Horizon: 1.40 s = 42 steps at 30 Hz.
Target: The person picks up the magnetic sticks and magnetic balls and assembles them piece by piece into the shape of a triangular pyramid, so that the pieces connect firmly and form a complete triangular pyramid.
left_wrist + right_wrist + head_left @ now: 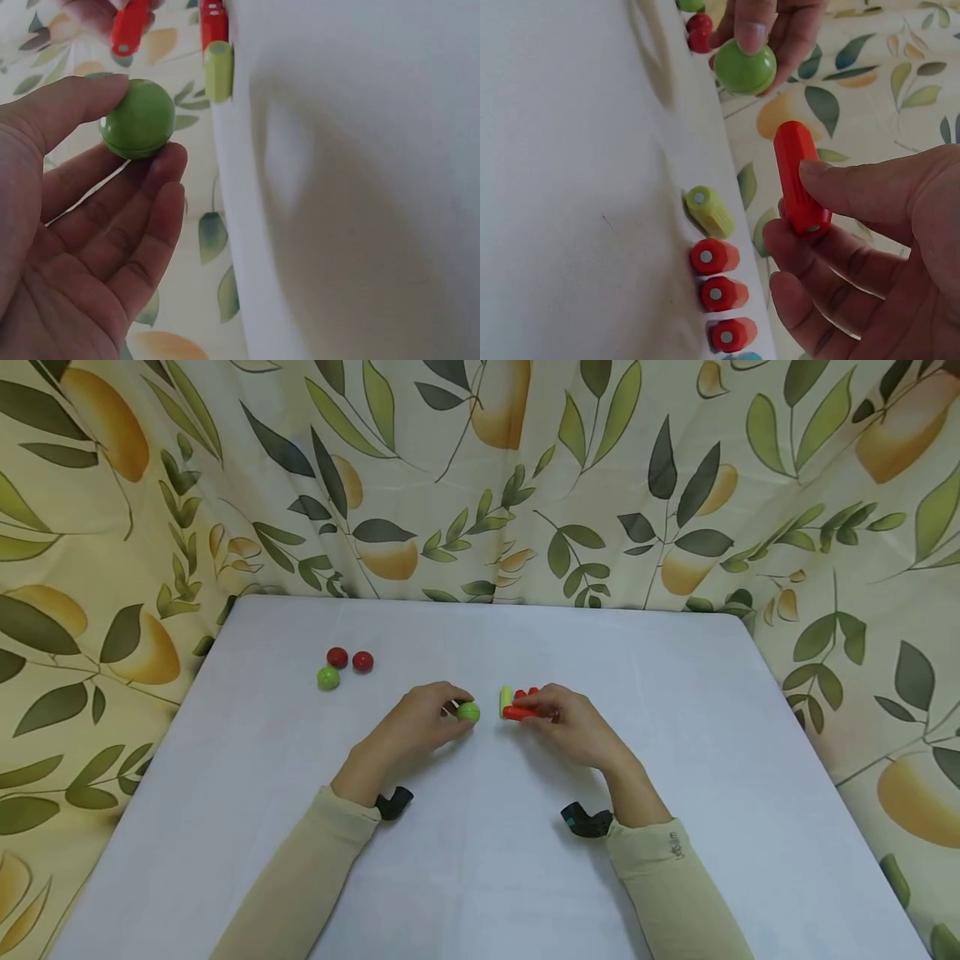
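Note:
My left hand pinches a glossy green ball between thumb and fingertips, close over the white table. Across from it, my right hand holds a red ridged stick between thumb and fingers. Pale metal dots show on the sticks' ends. A yellow-green stick lies on the table beside the right hand, in a row with several red sticks. In the head view the right hand partly hides this row. The ball and the held stick are apart, facing each other across a small gap.
Two red balls and another green ball sit together at the back left of the white table. A bit of a teal piece shows at the row's end. Behind the table hangs a leaf-patterned curtain.

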Each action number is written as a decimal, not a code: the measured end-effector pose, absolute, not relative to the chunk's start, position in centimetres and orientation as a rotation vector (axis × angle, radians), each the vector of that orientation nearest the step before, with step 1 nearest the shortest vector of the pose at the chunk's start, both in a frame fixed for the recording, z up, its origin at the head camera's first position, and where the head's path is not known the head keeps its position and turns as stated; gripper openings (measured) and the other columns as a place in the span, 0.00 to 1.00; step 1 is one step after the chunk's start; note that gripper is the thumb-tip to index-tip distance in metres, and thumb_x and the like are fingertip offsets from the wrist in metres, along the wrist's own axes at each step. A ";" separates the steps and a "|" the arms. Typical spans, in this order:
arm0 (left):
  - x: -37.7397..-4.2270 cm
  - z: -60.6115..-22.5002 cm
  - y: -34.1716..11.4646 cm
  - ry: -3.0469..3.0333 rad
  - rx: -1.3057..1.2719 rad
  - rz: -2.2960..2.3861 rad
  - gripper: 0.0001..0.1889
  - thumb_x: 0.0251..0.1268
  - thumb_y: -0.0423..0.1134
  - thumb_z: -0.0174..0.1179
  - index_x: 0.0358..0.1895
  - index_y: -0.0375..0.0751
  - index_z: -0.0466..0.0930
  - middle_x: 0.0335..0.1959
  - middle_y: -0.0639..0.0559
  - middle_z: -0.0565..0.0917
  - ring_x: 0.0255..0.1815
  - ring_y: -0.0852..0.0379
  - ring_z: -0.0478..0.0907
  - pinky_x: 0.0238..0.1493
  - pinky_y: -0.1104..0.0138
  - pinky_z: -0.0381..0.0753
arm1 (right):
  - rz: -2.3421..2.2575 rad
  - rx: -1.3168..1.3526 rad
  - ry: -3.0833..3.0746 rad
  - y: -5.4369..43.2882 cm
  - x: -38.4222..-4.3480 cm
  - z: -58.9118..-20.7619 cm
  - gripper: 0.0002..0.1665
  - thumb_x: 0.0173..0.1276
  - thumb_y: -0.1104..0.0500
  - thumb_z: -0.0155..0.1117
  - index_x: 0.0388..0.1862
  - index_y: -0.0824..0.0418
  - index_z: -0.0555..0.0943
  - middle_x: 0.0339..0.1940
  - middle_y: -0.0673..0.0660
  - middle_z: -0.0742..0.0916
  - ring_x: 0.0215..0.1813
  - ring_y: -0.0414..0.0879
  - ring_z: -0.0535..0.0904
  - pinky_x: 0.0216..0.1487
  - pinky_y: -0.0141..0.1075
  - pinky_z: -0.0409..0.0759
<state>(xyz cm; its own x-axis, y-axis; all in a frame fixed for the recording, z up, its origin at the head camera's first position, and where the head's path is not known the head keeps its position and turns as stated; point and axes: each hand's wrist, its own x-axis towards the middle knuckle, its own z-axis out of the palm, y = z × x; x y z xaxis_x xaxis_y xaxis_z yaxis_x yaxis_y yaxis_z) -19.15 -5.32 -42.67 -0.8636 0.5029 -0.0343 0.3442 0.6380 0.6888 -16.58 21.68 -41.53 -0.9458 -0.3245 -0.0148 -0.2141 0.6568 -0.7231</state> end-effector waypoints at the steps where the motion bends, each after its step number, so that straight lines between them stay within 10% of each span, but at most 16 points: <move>1: -19.1 -42.7 -5.3 2.632 0.696 1.044 0.19 0.68 0.43 0.70 0.59 0.45 0.85 0.51 0.54 0.86 0.51 0.55 0.83 0.55 0.61 0.84 | -1.169 -0.452 2.721 21.6 -16.6 -41.6 0.16 0.71 0.64 0.70 0.57 0.56 0.88 0.47 0.54 0.87 0.47 0.50 0.79 0.47 0.41 0.77; 42: -18.3 -44.2 -4.3 2.530 0.808 1.052 0.19 0.67 0.40 0.70 0.59 0.43 0.85 0.45 0.56 0.86 0.42 0.60 0.81 0.47 0.66 0.83 | -1.189 -0.652 2.751 20.3 -16.2 -41.7 0.18 0.68 0.64 0.73 0.57 0.58 0.87 0.47 0.52 0.87 0.47 0.47 0.81 0.48 0.43 0.81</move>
